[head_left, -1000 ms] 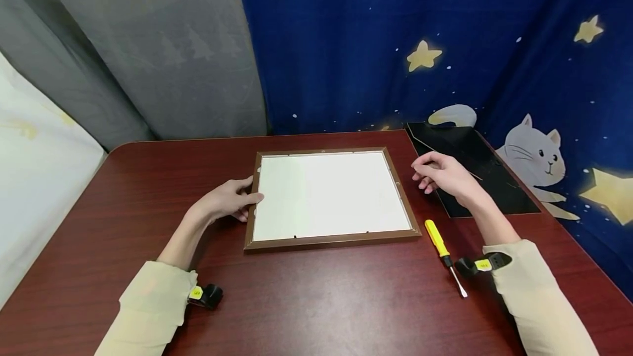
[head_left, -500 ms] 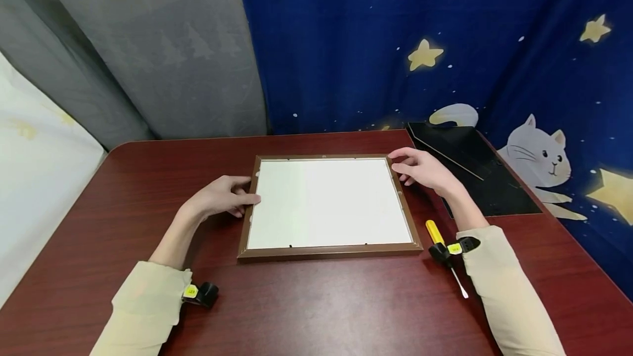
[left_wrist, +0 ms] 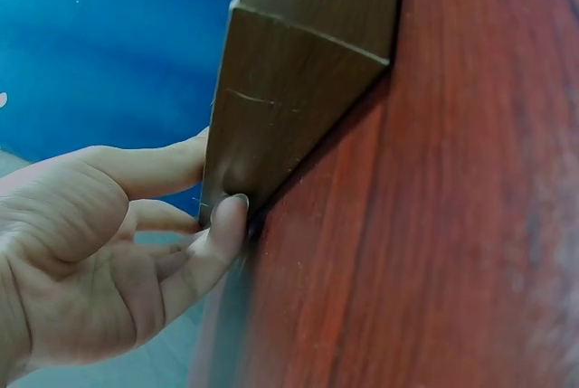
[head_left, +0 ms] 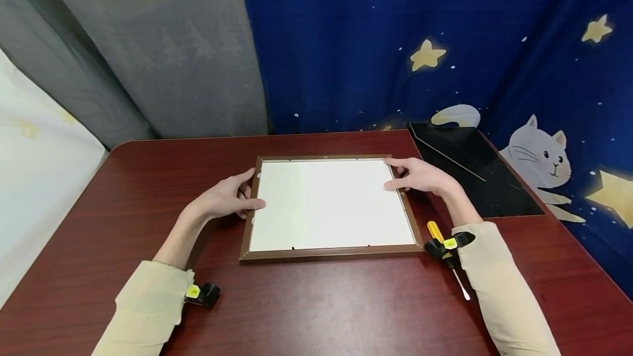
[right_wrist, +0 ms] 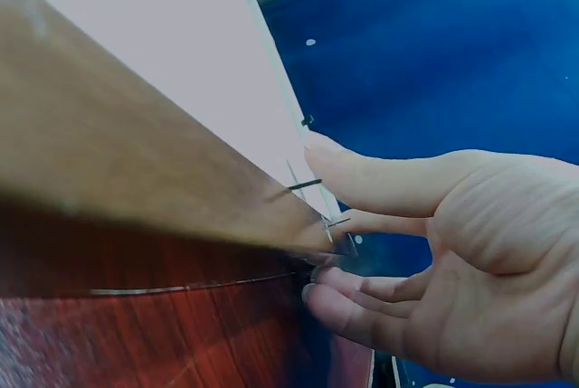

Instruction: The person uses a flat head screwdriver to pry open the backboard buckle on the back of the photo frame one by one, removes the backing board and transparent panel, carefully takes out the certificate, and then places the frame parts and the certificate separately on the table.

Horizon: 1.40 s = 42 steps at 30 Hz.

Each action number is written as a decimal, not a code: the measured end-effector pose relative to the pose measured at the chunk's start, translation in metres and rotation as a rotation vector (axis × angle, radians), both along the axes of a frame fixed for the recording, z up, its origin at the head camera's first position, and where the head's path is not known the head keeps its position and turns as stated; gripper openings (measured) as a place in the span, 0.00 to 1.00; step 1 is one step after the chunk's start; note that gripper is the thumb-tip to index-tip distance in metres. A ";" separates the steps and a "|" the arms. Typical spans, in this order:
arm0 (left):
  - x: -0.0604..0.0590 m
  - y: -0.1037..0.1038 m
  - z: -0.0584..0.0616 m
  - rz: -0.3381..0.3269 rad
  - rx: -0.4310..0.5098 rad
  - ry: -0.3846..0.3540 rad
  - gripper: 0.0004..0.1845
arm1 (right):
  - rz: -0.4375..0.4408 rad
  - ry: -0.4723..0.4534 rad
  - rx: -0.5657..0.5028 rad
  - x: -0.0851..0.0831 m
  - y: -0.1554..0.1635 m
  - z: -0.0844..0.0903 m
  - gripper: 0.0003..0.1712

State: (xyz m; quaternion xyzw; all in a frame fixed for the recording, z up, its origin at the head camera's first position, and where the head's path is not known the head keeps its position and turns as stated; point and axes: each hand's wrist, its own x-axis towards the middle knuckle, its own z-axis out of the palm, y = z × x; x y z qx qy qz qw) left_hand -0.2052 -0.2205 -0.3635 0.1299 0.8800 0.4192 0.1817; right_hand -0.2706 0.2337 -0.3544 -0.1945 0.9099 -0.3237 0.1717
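A brown picture frame (head_left: 331, 253) lies on the table in the head view, with a white backing sheet (head_left: 326, 202) inside its rim. Small dark tabs stick out along the inner edge. My left hand (head_left: 225, 199) grips the left side, thumb over the top of the rim; in the left wrist view, fingers of that hand (left_wrist: 99, 270) press the outer wall of the frame (left_wrist: 280, 89). On the opposite side, my right hand (head_left: 417, 174) holds the rim near the far corner. Its thumb lies on the white sheet, and the right wrist view shows other fingers below the edge.
A screwdriver (head_left: 435, 231) with a yellow handle lies right of the frame, partly covered by the right wrist camera (head_left: 437, 249). Behind the right arm, a black panel (head_left: 509, 191) with a thin light strip (head_left: 447, 158) on it lies at the table's right edge. Curtains hang behind.
My right hand has moved left from above the black panel to the frame's right side and taken hold of it. The frame has shifted slightly toward me. My left hand has stayed on its side.
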 end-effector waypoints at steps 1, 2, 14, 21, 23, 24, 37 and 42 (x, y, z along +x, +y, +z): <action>0.000 0.000 0.000 -0.003 -0.001 0.002 0.54 | 0.017 0.000 0.010 0.000 0.000 0.000 0.48; 0.000 0.001 0.000 -0.005 0.000 0.002 0.54 | 0.032 0.003 0.026 0.000 0.001 0.001 0.50; 0.002 0.003 0.002 -0.020 -0.066 0.033 0.54 | 0.092 0.024 0.073 0.003 -0.001 0.002 0.51; 0.003 0.004 0.004 -0.046 -0.106 0.059 0.53 | 0.097 0.061 0.111 0.005 -0.005 0.003 0.47; 0.003 0.004 0.004 -0.042 -0.106 0.050 0.53 | 0.107 0.075 0.118 0.005 -0.005 0.003 0.46; 0.003 0.004 0.004 -0.040 -0.103 0.044 0.53 | 0.113 0.081 0.123 0.005 -0.006 0.003 0.45; 0.004 0.006 0.005 -0.025 -0.095 0.031 0.54 | 0.130 0.129 0.139 0.012 -0.006 0.011 0.37; 0.003 0.005 0.004 -0.044 -0.094 0.023 0.54 | 0.157 0.119 0.041 0.008 -0.001 0.015 0.40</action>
